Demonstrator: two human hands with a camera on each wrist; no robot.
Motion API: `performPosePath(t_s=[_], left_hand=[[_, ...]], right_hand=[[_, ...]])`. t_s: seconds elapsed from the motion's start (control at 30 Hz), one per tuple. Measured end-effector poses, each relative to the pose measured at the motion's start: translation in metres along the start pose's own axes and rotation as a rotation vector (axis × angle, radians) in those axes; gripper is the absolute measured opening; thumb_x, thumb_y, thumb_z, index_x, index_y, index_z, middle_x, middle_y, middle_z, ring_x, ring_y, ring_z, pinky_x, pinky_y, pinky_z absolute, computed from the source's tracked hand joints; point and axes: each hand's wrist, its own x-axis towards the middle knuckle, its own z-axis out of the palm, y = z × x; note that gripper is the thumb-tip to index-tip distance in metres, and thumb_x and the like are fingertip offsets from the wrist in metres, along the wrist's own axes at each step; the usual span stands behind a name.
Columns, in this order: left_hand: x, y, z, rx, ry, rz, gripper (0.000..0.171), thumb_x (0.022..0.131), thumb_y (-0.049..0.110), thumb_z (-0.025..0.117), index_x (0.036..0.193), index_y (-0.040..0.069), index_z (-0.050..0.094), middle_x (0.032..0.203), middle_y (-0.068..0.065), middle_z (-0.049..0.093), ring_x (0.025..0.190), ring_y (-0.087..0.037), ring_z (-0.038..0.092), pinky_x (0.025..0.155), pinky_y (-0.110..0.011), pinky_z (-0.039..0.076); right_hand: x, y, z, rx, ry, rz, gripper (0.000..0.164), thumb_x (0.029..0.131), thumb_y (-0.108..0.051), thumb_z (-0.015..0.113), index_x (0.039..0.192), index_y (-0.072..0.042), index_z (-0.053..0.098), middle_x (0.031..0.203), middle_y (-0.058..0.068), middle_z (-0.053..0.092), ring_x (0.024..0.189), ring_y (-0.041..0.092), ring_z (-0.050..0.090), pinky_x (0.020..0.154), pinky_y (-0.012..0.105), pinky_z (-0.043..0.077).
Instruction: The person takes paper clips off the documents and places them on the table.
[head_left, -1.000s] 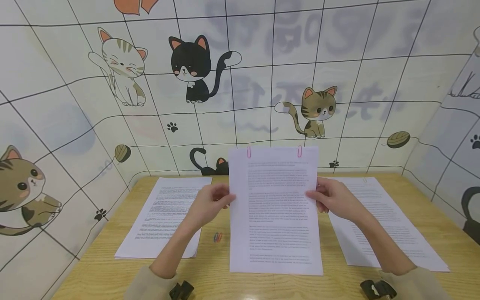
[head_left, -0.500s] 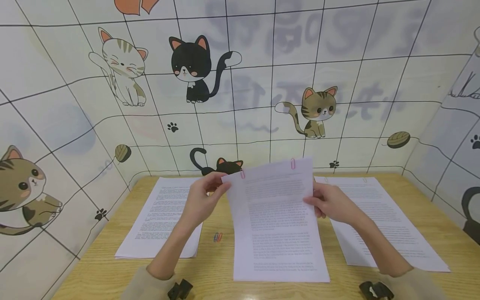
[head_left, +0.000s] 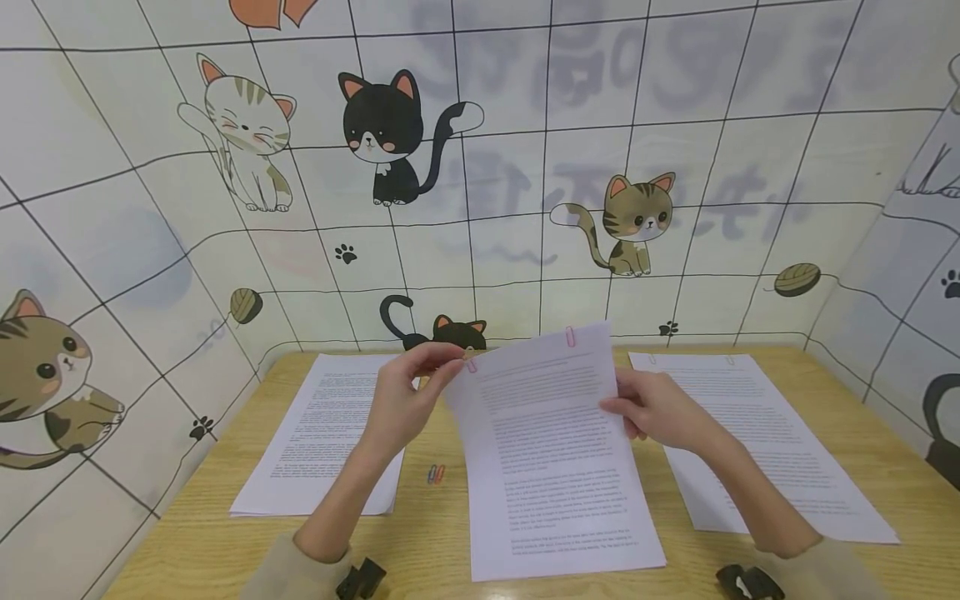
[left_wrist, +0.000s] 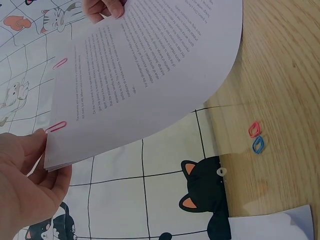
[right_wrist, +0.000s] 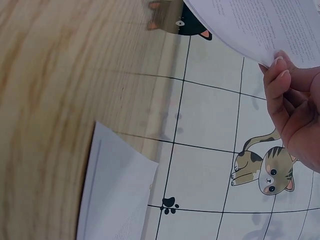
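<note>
A stack of printed sheets [head_left: 555, 467] is held up tilted above the table, two pink paper clips [head_left: 570, 337] on its top edge. At the upper left corner my left hand [head_left: 408, 392] pinches the sheets between thumb and fingers, right beside the left clip, as the left wrist view also shows [left_wrist: 30, 175]. My right hand [head_left: 660, 408] pinches the right edge lower down; in the right wrist view its fingertips [right_wrist: 280, 62] meet the paper's edge. The sheets bow slightly between the hands.
One printed stack [head_left: 322, 442] lies on the wooden table [head_left: 187, 533] at left. Another stack [head_left: 772, 458] with yellowish clips at its top lies at right. A blue and a red paper clip [head_left: 437, 474] lie between the left stack and the held sheets. A cat-patterned wall [head_left: 510, 250] stands behind.
My left hand has moved up from the left edge to the top left corner. The sheets have gone from upright to tilted, their top edge lower and their bottom nearer me.
</note>
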Motion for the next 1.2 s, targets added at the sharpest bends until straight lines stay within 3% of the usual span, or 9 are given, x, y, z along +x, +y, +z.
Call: performPosePath(t_s=[0.4,0.67,0.87,1.03,1.2], left_hand=[[-0.0026,-0.0041,0.0034,0.012,0.022,0.035,0.007,0.089,0.008,0.077,0.097,0.009,0.075,0.090,0.002,0.074,0.084,-0.014,0.069,0.075,-0.023,0.050],[-0.0028,-0.0028,0.0068,-0.010,0.041,0.018,0.006,0.092,0.010,0.075,0.096,0.006,0.073,0.087,0.001,0.073,0.085,-0.015,0.068,0.075,-0.023,0.050],[-0.0026,-0.0003,0.0084,-0.053,0.077,-0.030,0.007,0.092,0.010,0.075,0.096,0.005,0.073,0.090,-0.001,0.072,0.086,-0.015,0.065,0.069,-0.022,0.045],[-0.0027,0.0019,0.0094,-0.135,0.131,-0.103,0.007,0.093,0.011,0.074,0.097,0.005,0.073,0.090,-0.004,0.071,0.076,-0.015,0.057,0.060,-0.020,0.038],[-0.0013,0.0011,0.0075,-0.247,0.198,-0.123,0.012,0.095,0.010,0.071,0.099,-0.001,0.069,0.091,-0.013,0.071,0.078,-0.018,0.063,0.069,-0.020,0.047]], right_hand=[[0.0007,-0.0067,0.0017,-0.004,-0.006,-0.013,0.019,0.097,-0.001,0.064,0.116,-0.001,0.062,0.071,-0.003,0.063,0.050,0.011,0.050,0.045,0.025,0.043],[-0.0001,-0.0076,0.0002,-0.030,0.001,-0.004,0.017,0.097,-0.001,0.064,0.114,-0.001,0.063,0.069,-0.004,0.062,0.050,0.014,0.051,0.045,0.025,0.043],[0.0001,-0.0064,0.0014,-0.035,0.013,-0.007,0.017,0.096,-0.001,0.064,0.113,-0.002,0.063,0.068,-0.005,0.062,0.049,0.011,0.051,0.045,0.025,0.043],[0.0001,-0.0066,0.0010,-0.015,0.005,-0.016,0.017,0.096,0.000,0.064,0.113,-0.002,0.063,0.071,-0.004,0.064,0.050,0.010,0.050,0.045,0.025,0.044],[-0.0010,-0.0051,-0.0012,-0.004,0.008,-0.009,0.014,0.096,-0.001,0.065,0.110,-0.002,0.063,0.069,-0.004,0.063,0.050,0.010,0.051,0.046,0.025,0.045]])
